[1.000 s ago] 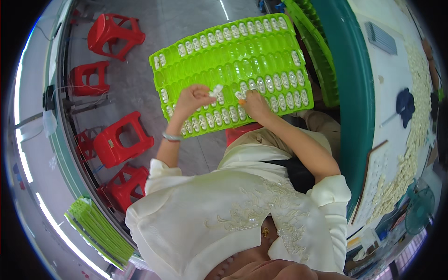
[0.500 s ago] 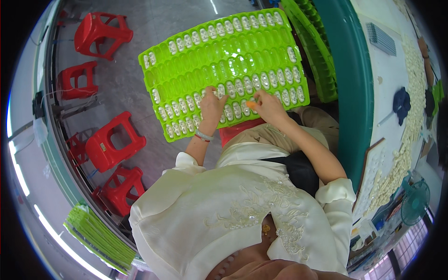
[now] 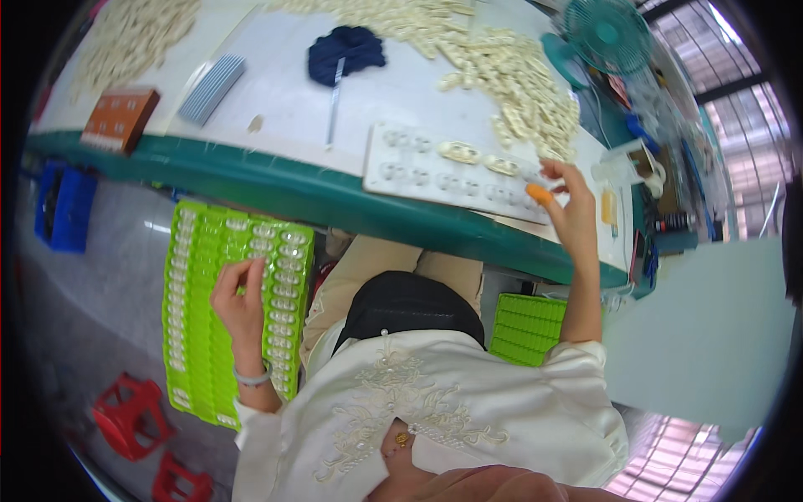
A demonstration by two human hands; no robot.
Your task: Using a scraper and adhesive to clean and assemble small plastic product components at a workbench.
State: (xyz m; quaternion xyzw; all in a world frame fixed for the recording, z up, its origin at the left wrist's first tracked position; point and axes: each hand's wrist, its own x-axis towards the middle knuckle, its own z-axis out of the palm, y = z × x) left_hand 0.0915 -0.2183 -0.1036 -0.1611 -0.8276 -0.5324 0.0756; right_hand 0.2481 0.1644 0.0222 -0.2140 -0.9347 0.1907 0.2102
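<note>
My right hand (image 3: 570,211) reaches over the right end of a white board (image 3: 410,186) with rows of oval hollows. An orange cover sits on one of its digits, and its fingers stand apart with nothing visible between them. Two cream oval pieces (image 3: 459,152) lie in the board's far row, left of that hand. At the left, my left hand (image 3: 240,303) hovers over a bright green tray (image 3: 201,335) with its fingers curled and their tips drawn together. Whether a piece is between those tips is too small to tell. White oval pieces (image 3: 283,305) fill slots along the tray's sides.
Piles of cream pieces (image 3: 510,75) spread over the white table (image 3: 268,92) with its green edge. A dark blue cloth (image 3: 345,55), a striped block (image 3: 211,89), a brown box (image 3: 120,120) and a green fan (image 3: 606,38) stand on it. Red stools (image 3: 134,416) are at lower left.
The view has swung right to face the table. My right hand has left the green tray and reached the white board. My left hand is still over the tray.
</note>
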